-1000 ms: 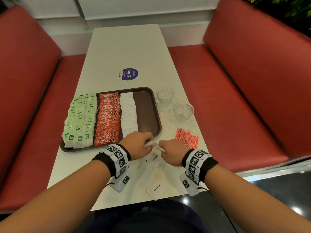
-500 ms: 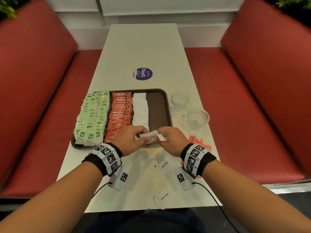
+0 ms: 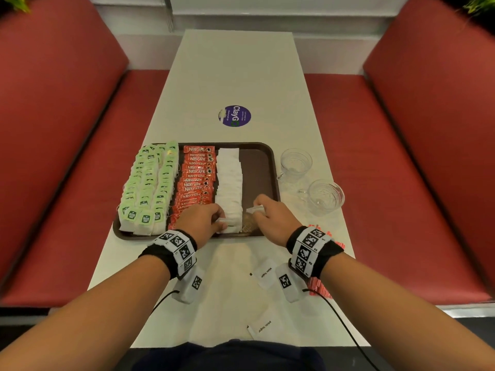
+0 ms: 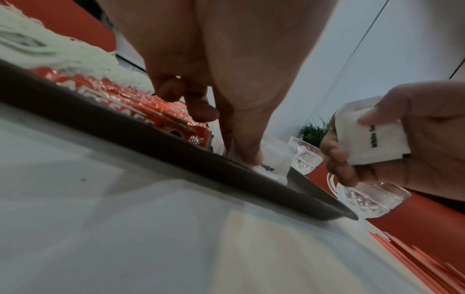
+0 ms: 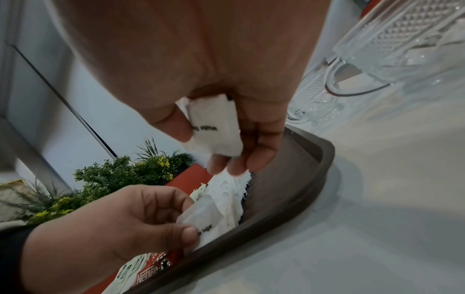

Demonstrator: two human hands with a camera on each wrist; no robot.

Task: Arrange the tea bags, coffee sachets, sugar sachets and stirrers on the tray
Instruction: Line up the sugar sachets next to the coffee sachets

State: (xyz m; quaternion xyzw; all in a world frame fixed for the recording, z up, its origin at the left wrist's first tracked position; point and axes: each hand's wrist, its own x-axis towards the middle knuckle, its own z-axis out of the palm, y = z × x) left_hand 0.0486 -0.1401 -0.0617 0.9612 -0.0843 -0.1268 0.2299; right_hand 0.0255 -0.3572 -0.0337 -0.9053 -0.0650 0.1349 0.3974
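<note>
A brown tray holds rows of green tea bags, red coffee sachets and white sugar sachets. My left hand pinches a white sugar sachet at the near end of the white row. Just right of that row, my right hand holds another sugar sachet above the tray's bare strip. Two more sugar sachets lie on the table near me. Red stirrers lie under my right wrist.
Two cut-glass cups stand right of the tray. A purple round sticker marks the table beyond it. Red bench seats flank the table on both sides.
Both hands moved forward from the table's near part onto the tray and drew apart, each now holding its own white sachet; the left one has lowered to the row's end.
</note>
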